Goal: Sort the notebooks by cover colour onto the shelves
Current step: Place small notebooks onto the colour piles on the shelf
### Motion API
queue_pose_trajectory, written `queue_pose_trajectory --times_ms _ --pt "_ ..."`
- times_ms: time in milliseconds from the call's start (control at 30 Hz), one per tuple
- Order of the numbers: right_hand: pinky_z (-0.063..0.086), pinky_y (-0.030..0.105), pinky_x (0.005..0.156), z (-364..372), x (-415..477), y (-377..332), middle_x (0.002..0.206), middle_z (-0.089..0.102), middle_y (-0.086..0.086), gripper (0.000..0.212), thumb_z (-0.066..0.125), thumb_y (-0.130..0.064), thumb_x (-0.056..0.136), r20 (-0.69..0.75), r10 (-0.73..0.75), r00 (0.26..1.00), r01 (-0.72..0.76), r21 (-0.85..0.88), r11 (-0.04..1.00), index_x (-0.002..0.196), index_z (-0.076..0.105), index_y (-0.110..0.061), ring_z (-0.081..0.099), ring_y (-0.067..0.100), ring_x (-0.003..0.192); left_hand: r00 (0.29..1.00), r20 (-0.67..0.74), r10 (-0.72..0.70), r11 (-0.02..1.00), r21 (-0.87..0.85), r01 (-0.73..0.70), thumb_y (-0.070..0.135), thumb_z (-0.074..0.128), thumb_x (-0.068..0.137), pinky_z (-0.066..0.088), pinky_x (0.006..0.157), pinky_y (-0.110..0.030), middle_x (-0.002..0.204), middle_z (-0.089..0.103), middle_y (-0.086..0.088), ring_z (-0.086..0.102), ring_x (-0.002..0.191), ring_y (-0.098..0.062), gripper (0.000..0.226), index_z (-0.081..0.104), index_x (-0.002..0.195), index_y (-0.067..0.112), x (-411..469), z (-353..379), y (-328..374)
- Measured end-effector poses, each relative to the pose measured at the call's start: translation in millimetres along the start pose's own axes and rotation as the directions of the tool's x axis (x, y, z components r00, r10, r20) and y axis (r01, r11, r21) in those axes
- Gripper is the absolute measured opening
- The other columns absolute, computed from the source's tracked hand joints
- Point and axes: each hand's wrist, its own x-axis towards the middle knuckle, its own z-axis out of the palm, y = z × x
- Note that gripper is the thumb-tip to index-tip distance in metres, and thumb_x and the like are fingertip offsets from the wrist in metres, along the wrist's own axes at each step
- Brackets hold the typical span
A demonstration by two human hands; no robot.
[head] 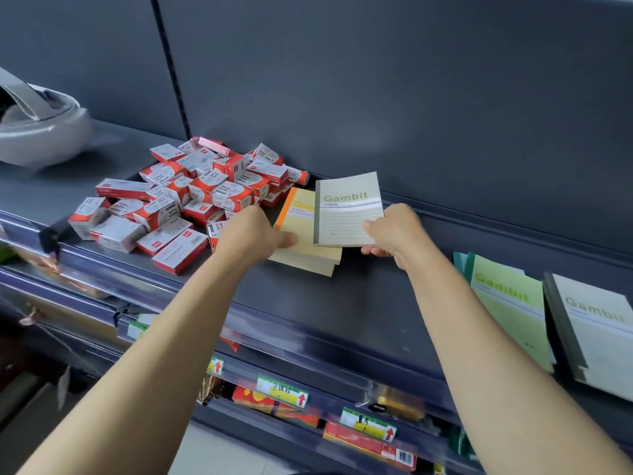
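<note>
Progress: The sorting is judged to be partly done. At the right edge of the frame, a green notebook pile point(510, 303) and a grey notebook pile point(596, 330) are laid side by side on the shelf point(342, 303).
Centre of frame: A yellow notebook stack point(301, 248) with an orange spine lies flat on the same shelf.
Left to do: One loose grey notebook point(346, 214) is not yet placed with its colour. The grey pile at the far right, well apart from it, is judged to be where it belongs.
Grey notebook: It is held cover up, overlapping the right part of the yellow stack.
Right hand point(397, 234): The notebook's right edge is pinched, thumb on the cover and fingers point(373, 251) curled beneath.
Left hand point(253, 231): The thumb is laid on the yellow stack's top cover. The other fingers are hidden behind the hand, so a grip cannot be told.
Nearby: Paper-clip boxes point(178, 200) are heaped just left of the stack. A grey bag point(41, 132) sits at the upper left.
</note>
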Motion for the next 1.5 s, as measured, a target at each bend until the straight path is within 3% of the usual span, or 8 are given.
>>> queue_pose_trajectory --times_ms 67,200,367,700,867,1033,1300,1500 --pt "0.038 0.014 0.034 -4 -2 1 0.115 0.062 0.008 0.022 0.047 -0.008 0.093 -0.043 -0.038 0.998 0.040 0.042 0.998 0.114 0.056 -0.005 0.066 0.020 0.059 1.000 0.002 -0.020 1.000 0.003 0.020 0.036 0.070 0.083 0.043 0.066 -0.033 0.118 0.060 -0.007 0.055 0.082 -0.022 0.041 0.060 0.101 0.001 3 2 0" --pt "0.040 0.015 0.036 -11 -6 3 0.111 0.061 0.007 0.015 0.044 -0.007 0.094 -0.122 -0.091 0.988 0.101 0.075 0.992 0.106 0.053 -0.007 0.066 0.024 0.072 0.997 -0.066 -0.038 0.998 0.037 0.041 0.030 0.071 0.083 0.040 0.062 -0.032 0.075 0.053 -0.005 0.051 0.070 -0.021 0.036 0.059 0.099 0.001 2 -2 2" --pt "0.043 0.018 0.043 -22 -13 8 0.105 0.061 0.002 0.009 0.042 -0.007 0.096 -0.186 -0.122 0.975 0.136 0.061 0.989 0.100 0.049 -0.010 0.066 0.022 0.071 0.981 -0.190 -0.028 0.999 -0.043 0.020 0.018 0.067 0.083 0.041 0.057 -0.031 0.082 0.060 -0.012 0.055 0.074 -0.030 0.019 0.059 0.089 0.002 -5 -5 10" --pt "0.051 0.030 0.054 -136 -33 54 0.104 0.060 0.004 0.019 0.035 -0.005 0.092 -0.499 -0.055 0.865 0.069 0.010 0.998 0.104 0.050 -0.005 0.065 0.028 0.082 0.997 -0.020 0.078 0.916 -0.394 -0.079 0.012 0.064 0.088 0.058 0.078 -0.043 0.083 0.069 -0.013 0.069 0.070 -0.029 0.010 0.061 0.088 0.002 -41 44 102" --pt "0.043 0.022 0.048 -206 -50 102 0.107 0.062 0.007 0.021 0.036 -0.003 0.091 -0.575 0.023 0.818 -0.059 -0.044 0.997 0.103 0.052 -0.004 0.065 0.030 0.085 0.980 0.132 0.150 0.945 -0.312 -0.103 0.017 0.062 0.088 0.042 0.043 -0.019 0.075 0.070 -0.010 0.060 0.049 -0.011 0.012 0.060 0.079 0.009 -68 95 145" --pt "0.055 0.038 0.062 -244 -63 137 0.107 0.063 0.010 0.025 0.037 -0.003 0.089 -0.587 0.105 0.803 -0.156 -0.037 0.987 0.106 0.055 -0.001 0.066 0.032 0.082 0.969 0.192 0.153 0.933 -0.352 -0.078 0.015 0.064 0.089 0.055 0.060 -0.027 0.083 0.070 -0.011 0.066 0.061 -0.020 0.013 0.061 0.088 0.003 -89 131 176" --pt "0.033 0.016 0.031 -270 -79 168 0.095 0.060 0.011 0.027 0.032 0.005 0.088 -0.521 0.153 0.840 -0.178 0.000 0.984 0.103 0.054 0.000 0.058 0.021 0.056 0.960 0.271 0.070 0.920 -0.390 0.043 0.012 0.064 0.089 0.058 0.079 -0.040 0.091 0.069 -0.015 0.063 0.059 -0.026 0.021 0.061 0.101 -0.006 -105 155 183" --pt "0.039 0.027 0.045 -288 -84 184 0.097 0.065 0.014 0.030 0.033 0.002 0.085 -0.579 0.139 0.804 -0.138 0.045 0.989 0.105 0.056 0.002 0.061 0.025 0.063 0.964 0.251 0.090 0.884 -0.466 0.039 0.011 0.065 0.088 0.058 0.081 -0.041 0.090 0.066 -0.013 0.064 0.060 -0.026 0.020 0.058 0.099 -0.004 -120 163 193"
